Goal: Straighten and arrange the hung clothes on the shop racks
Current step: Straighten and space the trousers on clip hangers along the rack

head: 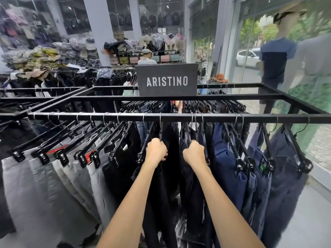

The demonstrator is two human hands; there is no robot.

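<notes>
Left grip (156, 149): fist closed on the top of the black trousers (161, 190), at 6 o'clock under the rail (179, 117).
Right grip (194, 152): fist closed as well, clutching the top of a dark pair (189, 203) just beside, toward 5 o'clock; hanger or cloth, cannot tell, knuckles in the way.
Gap: narrow, between the two fists, black trousers to one side and dark pair to the other.
Grey jeans (35, 185): at 8 o'clock, fanned and slanted on clip hangers, hooks fairly evenly spaced along the rail.
Navy trousers (231, 167): at 4 o'clock, bunched close by the right fist, looser toward 3 o'clock.
Sign (167, 80): at 12 o'clock, upright on the rack's top frame.
Done, by the look: colours grouped; grey run reasonably ordered.
Left, as a judgement: spacing the black and navy hangers, squaring the tilted ones; state of the far racks at 10 o'clock too blurred to tell.
</notes>
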